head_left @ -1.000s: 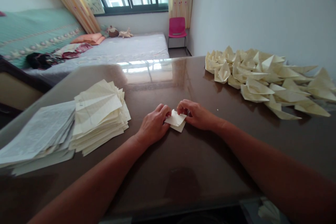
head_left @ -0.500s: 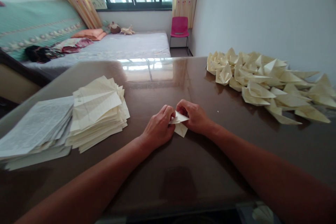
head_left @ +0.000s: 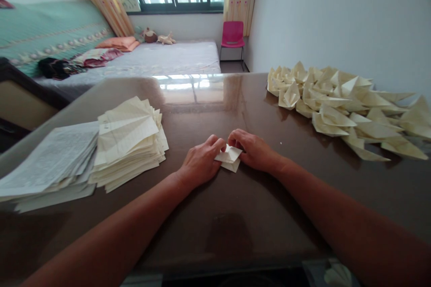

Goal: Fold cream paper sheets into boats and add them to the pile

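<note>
Between my two hands, at the middle of the brown table [head_left: 202,206], is a small piece of folded cream paper [head_left: 230,156]. My left hand [head_left: 206,158] grips its left side, fingers curled and thumb tucked low. On the right edge, my right hand [head_left: 249,149] pinches the same paper with bent fingers. Part of the paper's far side is hidden behind the fingers. The near part shows flat folds with a pointed lower flap close to the tabletop.
To the left lie a stack of cream paper sheets [head_left: 129,143] and a stack of greyish printed sheets [head_left: 57,157]. Many folded paper shapes [head_left: 340,98] with pointed tips cover the right rear of the table. Beyond are a bed [head_left: 175,56] and a pink chair [head_left: 232,34].
The folded paper now lies flatter and wider between my hands, its upper flap spread out and its lower flap less long. The whole view has shifted slightly.
</note>
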The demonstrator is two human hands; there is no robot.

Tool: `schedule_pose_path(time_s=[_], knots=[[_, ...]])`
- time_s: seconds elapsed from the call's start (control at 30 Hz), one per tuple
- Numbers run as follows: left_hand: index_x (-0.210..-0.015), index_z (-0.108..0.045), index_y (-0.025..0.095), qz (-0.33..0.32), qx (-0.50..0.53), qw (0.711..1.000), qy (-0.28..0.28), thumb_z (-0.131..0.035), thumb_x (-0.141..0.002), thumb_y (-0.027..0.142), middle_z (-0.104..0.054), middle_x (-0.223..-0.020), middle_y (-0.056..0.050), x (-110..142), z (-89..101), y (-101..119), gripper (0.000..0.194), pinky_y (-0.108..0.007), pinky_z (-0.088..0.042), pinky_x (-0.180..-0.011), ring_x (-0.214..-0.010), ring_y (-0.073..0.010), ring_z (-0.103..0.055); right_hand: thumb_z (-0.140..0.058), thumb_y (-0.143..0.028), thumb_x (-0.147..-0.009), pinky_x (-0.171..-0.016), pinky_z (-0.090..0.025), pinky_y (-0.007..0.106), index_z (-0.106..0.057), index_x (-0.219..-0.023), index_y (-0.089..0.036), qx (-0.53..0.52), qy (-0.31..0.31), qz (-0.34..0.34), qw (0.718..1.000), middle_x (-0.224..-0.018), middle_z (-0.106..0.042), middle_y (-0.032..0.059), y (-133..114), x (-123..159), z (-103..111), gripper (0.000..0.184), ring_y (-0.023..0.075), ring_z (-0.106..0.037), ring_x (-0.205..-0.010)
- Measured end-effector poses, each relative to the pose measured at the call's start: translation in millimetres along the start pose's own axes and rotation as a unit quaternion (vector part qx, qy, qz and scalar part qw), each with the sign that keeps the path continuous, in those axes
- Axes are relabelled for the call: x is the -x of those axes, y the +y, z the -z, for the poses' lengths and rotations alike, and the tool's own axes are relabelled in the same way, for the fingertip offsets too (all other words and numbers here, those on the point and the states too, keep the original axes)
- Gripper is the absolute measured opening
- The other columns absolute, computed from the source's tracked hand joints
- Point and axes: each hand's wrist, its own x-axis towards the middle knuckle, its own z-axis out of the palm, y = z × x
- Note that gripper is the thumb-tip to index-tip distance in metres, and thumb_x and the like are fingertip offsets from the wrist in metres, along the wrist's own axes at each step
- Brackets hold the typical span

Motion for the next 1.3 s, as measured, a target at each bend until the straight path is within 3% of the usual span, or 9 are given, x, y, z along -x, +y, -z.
schedule_pose_path(time_s=[0.13, 0.37, 0.5, 0.63, 0.77, 0.9, 1.1, 1.3], knots=[[-0.102, -0.054, 0.027, -0.049, -0.021, 0.998, -0.029, -0.052, -0.082, 0.023, -0.057, -0.105, -0.001, 6.3, 11.6, -8.4, 0.02, -0.026, -0.041, -0.063, -0.088, -0.0175, -0.058, -0.057, -0.01, -0.077, -0.072, -0.04, 0.022, -0.06, -0.089, -0.02, -0.031, -0.077, 0.073, 0.994, -0.095, -0.056, 0.0017, 11.4, -0.1, 15.2, 0.016, 0.0125, -0.053, -0.08], [-0.106, -0.065, 0.032, -0.107, -0.027, 0.993, -0.037, -0.049, -0.092, 0.036, -0.062, -0.11, 0.001, 10.9, 19.3, -19.1, 0.022, -0.024, -0.043, -0.066, -0.096, -0.0158, -0.058, -0.06, -0.013, -0.079, -0.079, -0.043, 0.025, -0.071, -0.095, -0.023, -0.034, -0.151, 0.064, 0.986, -0.097, -0.062, 0.0034, 19.5, 2.3, 37.7, 0.022, 0.0149, -0.058, -0.085], [-0.098, -0.069, 0.029, -0.11, -0.011, 0.994, -0.017, -0.046, -0.093, 0.047, -0.064, -0.104, 0.001, 10.4, 15.3, -17.0, 0.029, -0.025, -0.046, -0.071, -0.092, -0.0154, -0.058, -0.06, -0.022, -0.083, -0.077, -0.043, 0.025, -0.073, -0.095, -0.024, -0.028, -0.144, 0.057, 0.988, -0.096, -0.064, 0.0039, 18.9, 3.2, 37.1, 0.019, 0.015, -0.06, -0.082], [-0.085, -0.066, 0.02, -0.112, 0.006, 0.993, 0.023, -0.041, -0.096, 0.039, -0.064, -0.101, -0.004, 7.7, 3.8, -11.9, 0.034, -0.027, -0.047, -0.082, -0.095, -0.0168, -0.055, -0.062, -0.029, -0.083, -0.07, -0.042, 0.024, -0.072, -0.085, -0.021, -0.012, -0.112, 0.032, 0.993, -0.086, -0.064, 0.0025, 19.4, 0.6, 27.8, 0.013, 0.0134, -0.058, -0.075], [-0.098, -0.064, 0.02, -0.122, 0.002, 0.992, 0.034, -0.047, -0.094, 0.037, -0.063, -0.117, -0.004, 6.2, -2.3, -11.9, 0.024, -0.032, -0.045, -0.094, -0.108, -0.0189, -0.051, -0.063, -0.024, -0.082, -0.067, -0.041, 0.023, -0.069, -0.083, -0.02, -0.014, -0.108, 0.011, 0.994, -0.082, -0.064, 0.001, 20.8, -0.9, 22.2, 0.008, 0.0127, -0.056, -0.073], [-0.124, -0.057, 0.029, -0.112, -0.029, 0.993, 0.024, -0.046, -0.094, 0.039, -0.061, -0.126, 0.0, 8.7, -0.4, -14.0, 0.033, -0.033, -0.042, -0.098, -0.115, -0.0183, -0.049, -0.06, -0.025, -0.085, -0.067, -0.041, 0.024, -0.069, -0.106, -0.024, -0.018, -0.106, 0.01, 0.994, -0.086, -0.065, 0.0011, 18.7, 0.8, 24.3, 0.023, 0.0127, -0.058, -0.073], [-0.125, -0.057, 0.036, -0.081, -0.074, 0.994, 0.022, -0.041, -0.096, 0.042, -0.06, -0.129, 0.004, 12.2, 2.4, -10.1, 0.033, -0.03, -0.042, -0.09, -0.118, -0.0168, -0.048, -0.052, -0.033, -0.092, -0.064, -0.037, 0.023, -0.071, -0.108, -0.037, 0.099, -0.127, 0.057, 0.985, -0.094, -0.065, 0.0006, 15.1, 5.5, 36.5, 0.025, 0.013, -0.06, -0.079], [-0.123, -0.058, 0.033, -0.078, -0.068, 0.994, 0.022, -0.042, -0.096, 0.041, -0.061, -0.128, 0.005, 12.0, 4.4, -9.2, 0.033, -0.031, -0.041, -0.09, -0.115, -0.017, -0.051, -0.05, -0.037, -0.093, -0.061, -0.035, 0.023, -0.073, -0.099, -0.034, 0.129, -0.129, 0.072, 0.981, -0.094, -0.066, 0.0012, 12.4, 7.2, 41.8, 0.024, 0.0128, -0.059, -0.078]])
